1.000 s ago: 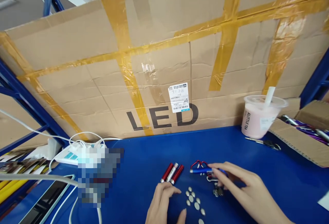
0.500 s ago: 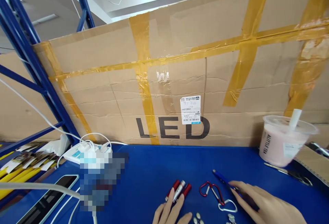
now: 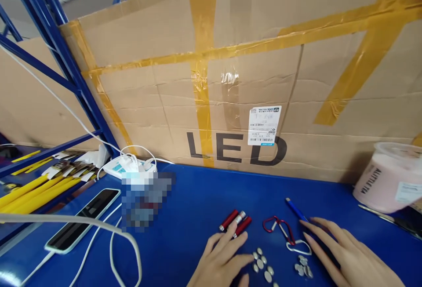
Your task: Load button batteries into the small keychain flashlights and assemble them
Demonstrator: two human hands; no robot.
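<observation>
Hands flat on blue worktop [image 3: 198, 199] | left hand [image 3: 220, 263] open, holding nothing, fingertips touching red mini flashlights [image 3: 235, 223] | right hand [image 3: 346, 258] open, empty, fingers over blue flashlight [image 3: 296, 209], beside carabiners [image 3: 283, 230] | button cells [image 3: 262, 266] lie between the hands | pink drink cup [image 3: 389, 177] far right.

Blue tabletop [image 3: 204, 190]; taped cardboard wall [image 3: 250, 58] marked LED behind; blue steel racking [image 3: 62, 54] left.

3 red tubes [image 3: 235, 223], 2 carabiners [image 3: 279, 227], perhaps 12 button cells [image 3: 263, 264]
</observation>
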